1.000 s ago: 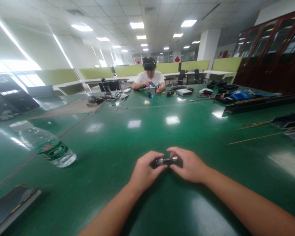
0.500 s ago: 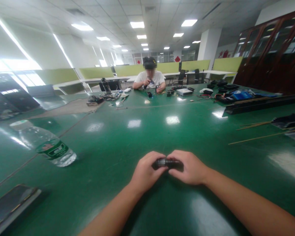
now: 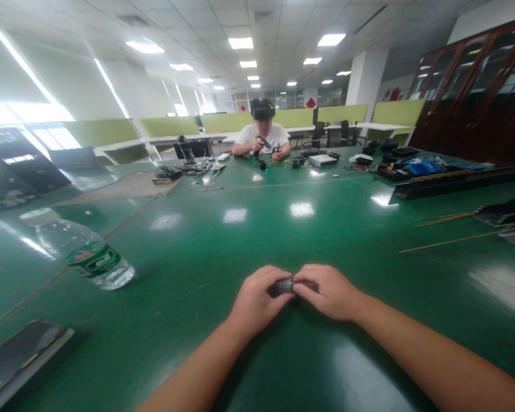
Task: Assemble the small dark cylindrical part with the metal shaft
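A short dark cylinder [image 3: 284, 285] with a greyish middle lies level between my two hands, just above or on the green table. Its exact kind is not clear. My left hand [image 3: 257, 297] wraps thumb and fingers around its left part. With thumb and fingertips, my right hand [image 3: 330, 292] pinches it at the right end. Fingers of both hands cover much of its ends, and the two hands almost touch.
On the green table [image 3: 189, 240], a water bottle [image 3: 96, 260] lies to the left, with a phone-like device [image 3: 26, 357] nearer. Thin brass-coloured rods [image 3: 446, 245] are at right. Opposite, a person [image 3: 261, 134] handles a dark tool among scattered parts and electronics.
My right fingers have drawn closer together, into a tighter pinch on the cylinder. My left hand stays nearly in place. Across the table, the person's dark tool has changed its tilt.
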Motion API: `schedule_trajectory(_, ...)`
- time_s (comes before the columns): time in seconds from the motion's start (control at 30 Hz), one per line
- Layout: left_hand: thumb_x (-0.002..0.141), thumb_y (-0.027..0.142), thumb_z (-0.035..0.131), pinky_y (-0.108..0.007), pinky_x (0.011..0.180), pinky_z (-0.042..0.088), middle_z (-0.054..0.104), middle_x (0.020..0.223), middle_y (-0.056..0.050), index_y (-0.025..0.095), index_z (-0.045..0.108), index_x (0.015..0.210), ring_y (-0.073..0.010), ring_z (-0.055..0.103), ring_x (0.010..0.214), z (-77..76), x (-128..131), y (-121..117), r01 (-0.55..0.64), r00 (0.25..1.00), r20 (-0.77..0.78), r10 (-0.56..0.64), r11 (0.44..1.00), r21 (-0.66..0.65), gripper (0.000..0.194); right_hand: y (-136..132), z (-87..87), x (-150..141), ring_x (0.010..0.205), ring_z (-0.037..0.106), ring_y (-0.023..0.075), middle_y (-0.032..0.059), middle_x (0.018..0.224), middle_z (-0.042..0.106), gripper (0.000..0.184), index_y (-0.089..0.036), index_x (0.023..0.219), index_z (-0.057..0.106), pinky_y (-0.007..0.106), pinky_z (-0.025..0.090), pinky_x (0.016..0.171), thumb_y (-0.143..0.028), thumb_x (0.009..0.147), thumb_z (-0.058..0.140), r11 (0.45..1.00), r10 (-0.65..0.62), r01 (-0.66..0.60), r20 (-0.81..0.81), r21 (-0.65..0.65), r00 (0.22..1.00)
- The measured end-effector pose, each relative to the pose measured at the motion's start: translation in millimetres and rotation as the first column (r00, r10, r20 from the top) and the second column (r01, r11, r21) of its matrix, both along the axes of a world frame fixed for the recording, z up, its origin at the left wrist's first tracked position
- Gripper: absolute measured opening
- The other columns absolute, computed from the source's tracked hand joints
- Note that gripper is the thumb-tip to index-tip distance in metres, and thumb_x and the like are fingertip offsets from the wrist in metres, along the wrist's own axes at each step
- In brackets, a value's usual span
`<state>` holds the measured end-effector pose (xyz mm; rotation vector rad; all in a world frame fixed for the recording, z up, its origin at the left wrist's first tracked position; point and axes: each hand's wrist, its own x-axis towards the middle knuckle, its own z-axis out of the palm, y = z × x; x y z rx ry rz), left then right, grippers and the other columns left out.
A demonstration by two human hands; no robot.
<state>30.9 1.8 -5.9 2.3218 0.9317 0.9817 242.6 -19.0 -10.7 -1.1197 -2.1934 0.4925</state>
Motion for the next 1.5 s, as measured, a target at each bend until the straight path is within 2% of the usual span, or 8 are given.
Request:
schedule_trajectory(0.37, 0.077, 0.023, 0.077, -0.029, 0.081, 0.052, 0.072, 0.095, -0.004, 0.021, 0.071, 0.099, -0.0179, 0.066, 0.088, -5.1, 0.6, 1.0, -0.02, 1.0, 0.008, 0.02, 1.0, -0.008, 0.023, 2.8, -7.6, 0.1, 0.077, 0.061, 0.0175, 0.0038, 0.084, 0.068, 0.01, -0.018, 0.095, 0.07, 0.028, 0.045, 0.071, -0.022, 0.087, 0.064, 0.999, -0.008, 0.009, -0.039, 0.048, 0.999)
schedule_trajectory(1.5, 0.075, 0.023, 0.079, -0.029, 0.079, 0.052, 0.072, 0.093, -0.002, 0.022, 0.071, 0.096, -0.0167, 0.066, 0.085, -3.7, -0.2, 1.4, -0.068, 0.997, -0.025, 0.069, 0.998, 0.008, 0.023, 4.3, -7.8, 5.1, 0.076, 0.061, 0.0165, 0.0025, 0.083, 0.069, 0.011, -0.019, 0.091, 0.071, 0.027, 0.045, 0.07, -0.016, 0.081, 0.066, 0.995, 0.008, -0.003, -0.051, 0.098, 0.999)
